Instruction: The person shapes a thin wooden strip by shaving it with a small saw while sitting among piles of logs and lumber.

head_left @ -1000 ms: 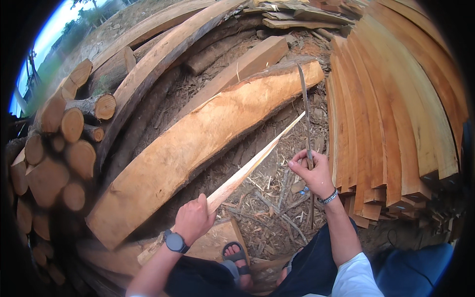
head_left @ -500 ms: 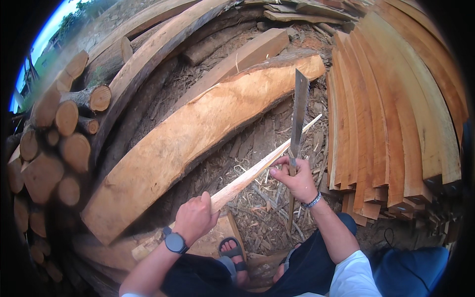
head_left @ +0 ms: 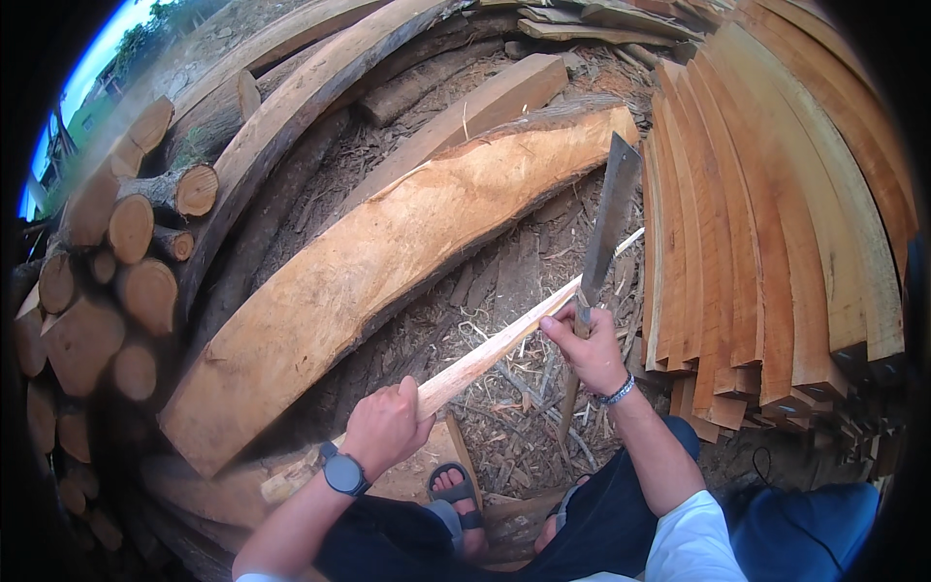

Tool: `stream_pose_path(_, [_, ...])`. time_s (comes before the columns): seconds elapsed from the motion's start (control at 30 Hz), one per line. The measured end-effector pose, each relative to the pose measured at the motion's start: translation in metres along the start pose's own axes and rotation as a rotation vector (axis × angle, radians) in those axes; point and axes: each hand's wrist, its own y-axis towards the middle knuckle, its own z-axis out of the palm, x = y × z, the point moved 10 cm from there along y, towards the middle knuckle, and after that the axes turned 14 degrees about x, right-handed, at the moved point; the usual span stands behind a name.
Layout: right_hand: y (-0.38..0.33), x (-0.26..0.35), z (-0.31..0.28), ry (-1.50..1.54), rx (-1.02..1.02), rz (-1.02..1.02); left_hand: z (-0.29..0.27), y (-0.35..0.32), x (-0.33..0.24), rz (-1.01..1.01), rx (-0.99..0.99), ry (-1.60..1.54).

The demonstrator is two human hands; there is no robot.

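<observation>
My left hand (head_left: 386, 427) is closed around a pale, peeled stick (head_left: 485, 354), which slants up to the right and thins to a point at its far end. In my right hand (head_left: 590, 349) is a long-handled machete (head_left: 611, 213). Its broad grey blade points up and away, and the thin handle runs down below my fist. Blade and stick cross just above my right fingers, with my thumb lying along the stick there. Whether the edge is biting into the wood cannot be made out. A pale wood end (head_left: 291, 477) shows behind my left wrist.
A big curved slab (head_left: 388, 262) lies beyond my hands. Stacked boards (head_left: 756, 242) rise at the right, cut logs (head_left: 131, 228) at the left. Bark and shavings (head_left: 509, 427) cover the ground by my sandalled foot (head_left: 456, 490). Something blue (head_left: 810, 533) sits at lower right.
The machete's blade has tilted to the right, its tip now near the board stack. My right hand has shifted slightly right and down; my left hand has barely moved.
</observation>
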Motion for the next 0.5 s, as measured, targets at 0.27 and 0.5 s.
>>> stream_pose_path(0.27, [0.000,0.001,-0.010,0.118,-0.015,-0.001,-0.001,0.000,-0.001,0.022,-0.003,-0.058])
stream_pose_path(0.5, [0.000,0.003,-0.023,0.085,-0.058,-0.010,0.000,0.001,-0.001,0.016,0.022,-0.054])
